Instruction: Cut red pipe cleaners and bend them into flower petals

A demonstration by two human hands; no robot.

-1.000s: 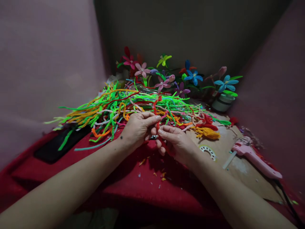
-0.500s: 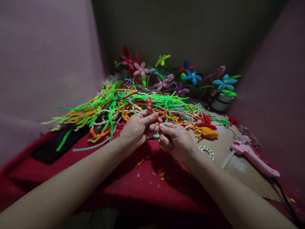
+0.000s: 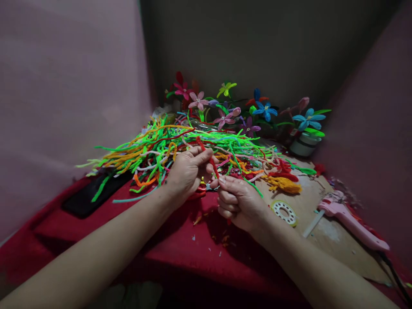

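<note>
My left hand (image 3: 188, 171) and my right hand (image 3: 240, 201) meet over a red cloth (image 3: 180, 240), both pinched on one red pipe cleaner (image 3: 210, 161). The left thumb and fingers grip its upper part. The right hand's curled fingers hold its lower part, which slants down toward me. Just behind the hands lies a big heap of loose pipe cleaners (image 3: 167, 143), mostly green, orange and yellow. What looks like red-handled scissors (image 3: 201, 191) lies on the cloth between and under the hands.
Finished pipe-cleaner flowers (image 3: 231, 111) stand along the back wall, and one blue flower sits in a small pot (image 3: 302, 146). A pink glue gun (image 3: 349, 219) and a white ring (image 3: 285, 212) lie on brown board (image 3: 325, 231) at right. A black flat object (image 3: 85, 199) lies at left.
The red pipe cleaner's top end has dropped from upright to slanting left, and my right hand has slid lower along it, toward me. The view has shifted slightly.
</note>
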